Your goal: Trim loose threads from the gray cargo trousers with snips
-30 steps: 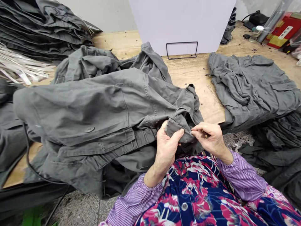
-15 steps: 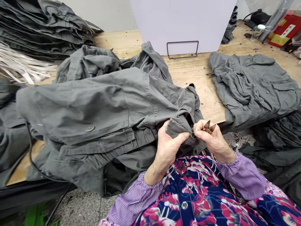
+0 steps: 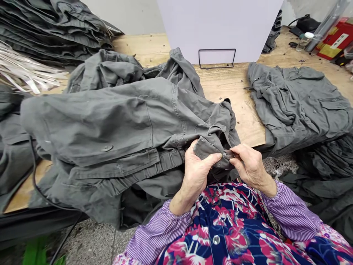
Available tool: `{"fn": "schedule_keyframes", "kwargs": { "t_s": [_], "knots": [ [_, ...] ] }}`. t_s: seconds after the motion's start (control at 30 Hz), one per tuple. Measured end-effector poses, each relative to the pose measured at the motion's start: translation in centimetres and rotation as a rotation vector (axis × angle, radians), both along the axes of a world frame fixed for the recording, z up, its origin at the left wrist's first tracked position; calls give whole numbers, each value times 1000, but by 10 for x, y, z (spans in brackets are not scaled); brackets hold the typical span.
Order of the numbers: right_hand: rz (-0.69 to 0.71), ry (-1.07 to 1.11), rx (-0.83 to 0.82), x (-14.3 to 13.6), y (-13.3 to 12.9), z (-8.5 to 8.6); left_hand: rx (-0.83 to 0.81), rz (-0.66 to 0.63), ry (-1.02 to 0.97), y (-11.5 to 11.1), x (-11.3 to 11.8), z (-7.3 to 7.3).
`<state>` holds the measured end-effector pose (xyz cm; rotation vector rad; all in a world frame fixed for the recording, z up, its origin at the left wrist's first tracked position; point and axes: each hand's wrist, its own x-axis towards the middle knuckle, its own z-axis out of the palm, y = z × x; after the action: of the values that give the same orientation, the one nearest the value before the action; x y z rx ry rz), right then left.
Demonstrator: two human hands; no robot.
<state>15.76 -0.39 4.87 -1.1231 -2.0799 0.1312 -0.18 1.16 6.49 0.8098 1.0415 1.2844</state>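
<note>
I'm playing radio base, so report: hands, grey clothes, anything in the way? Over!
Left hand pinching a flap of the grey garment. Right hand holding small snips at that flap. Garment rumpled over wooden table. Bunched folds crowd both hands.

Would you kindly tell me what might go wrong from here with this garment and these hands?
1. The blade-like tool in the right hand is close to the thumb of the left hand, so a slip might nick it.
2. Its tip lies by a cloth edge of the grey garment, so it might catch the fabric.
3. The garment hangs over the front edge of the table, so a tug might pull it down.
</note>
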Motion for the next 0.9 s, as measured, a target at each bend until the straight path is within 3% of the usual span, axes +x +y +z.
{"fn": "schedule_keyframes", "kwargs": {
  "t_s": [0.2, 0.37, 0.47, 0.6, 0.73, 0.8, 0.9],
  "knots": [
    [30, 14, 5, -3, 0, 2, 0, 3, 4, -2, -4, 1],
    [-222, 116, 4, -6, 12, -6, -40, -32, -9, -6, -14, 1],
    [-203, 144, -138, -14, 28, -14, -26, -65, 42, -13, -26, 2],
    [-10, 665, -507, -24, 44, -16, -20, 18, 66, -19, -44, 1],
    [64, 1109, -813, -34, 47, -3, -55, 122, 39, -21, -51, -3],
    [73, 1165, -839, -41, 47, 1, 19, 201, 160, -22, -49, -5],
    [90, 1113, -732, -51, 46, 3, 221, 350, 612, -25, -42, -1]
  ]
}}
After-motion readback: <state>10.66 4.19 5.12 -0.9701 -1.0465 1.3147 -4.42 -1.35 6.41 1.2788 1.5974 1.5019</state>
